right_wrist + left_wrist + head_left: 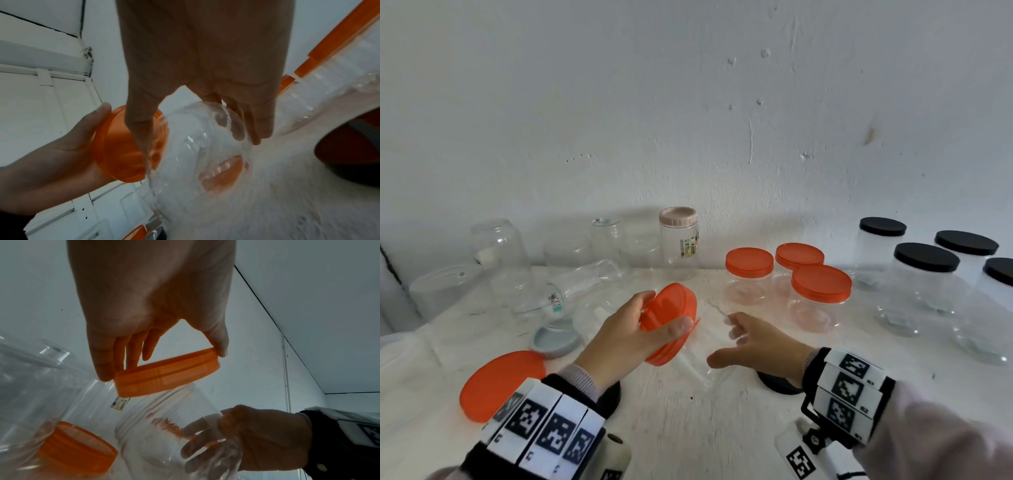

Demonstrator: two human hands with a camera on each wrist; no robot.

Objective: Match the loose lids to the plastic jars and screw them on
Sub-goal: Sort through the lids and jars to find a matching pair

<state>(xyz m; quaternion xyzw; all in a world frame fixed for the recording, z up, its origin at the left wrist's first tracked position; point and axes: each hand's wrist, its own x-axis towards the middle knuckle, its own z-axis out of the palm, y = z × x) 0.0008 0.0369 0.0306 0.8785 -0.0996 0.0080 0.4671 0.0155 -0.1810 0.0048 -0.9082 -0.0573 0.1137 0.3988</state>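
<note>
the left hand (pixel 619 337) is holding the orange lid (pixel 669 318) by its edge, tilted beside the clear jar (pixel 197 151), ready to fit. the right hand (pixel 760 346) is curling around that jar, steadying it.

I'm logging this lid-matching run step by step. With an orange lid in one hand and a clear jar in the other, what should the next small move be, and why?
Probably bring the orange lid square over the clear jar's mouth. The left hand grips the lid tilted, just off the jar's threaded mouth; the right hand holds the jar.
</note>
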